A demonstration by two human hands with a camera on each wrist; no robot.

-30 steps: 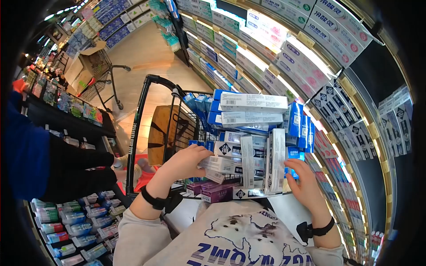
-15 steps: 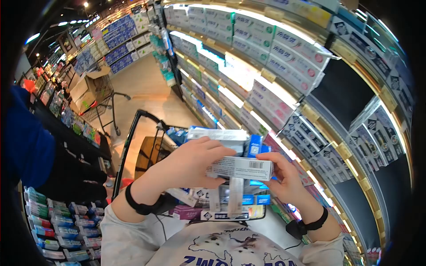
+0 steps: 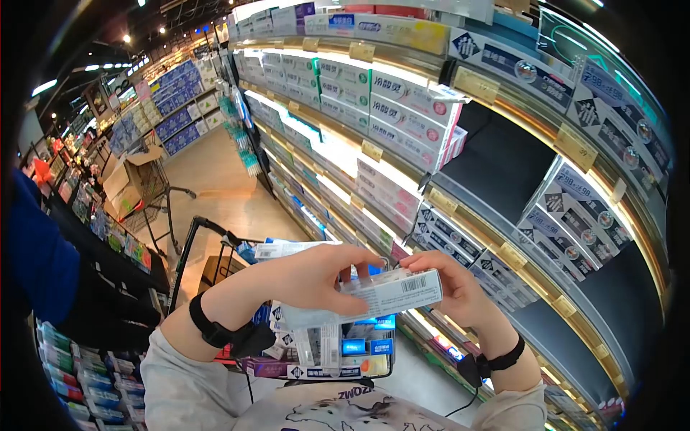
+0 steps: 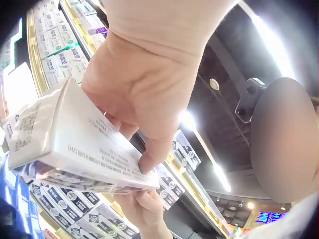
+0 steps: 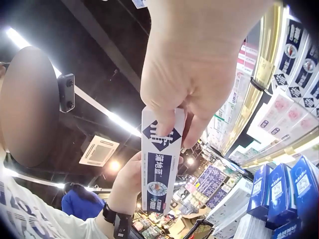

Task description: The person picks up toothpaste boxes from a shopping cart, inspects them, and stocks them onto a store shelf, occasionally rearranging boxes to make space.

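Note:
A white toothpaste box with a barcode is held level in front of the body, above the shopping cart. My left hand grips its left part, the thumb pressed on the printed face in the left wrist view. At the other end my right hand pinches the box, with the thumb on the dark diamond logo seen in the right wrist view. Below, toothpaste boxes in white, blue and purple fill the cart, partly hidden by the left forearm.
Lit shelves with stacked toothpaste cartons run along the right, with a dark shelf gap between stacks. A person in blue stands at the left. Farther back, another cart carries a cardboard box.
The hands went from the piled boxes in the cart to holding one toothpaste box up. The head view has tilted upward toward the shelves, and the box has tipped slightly since half a second ago.

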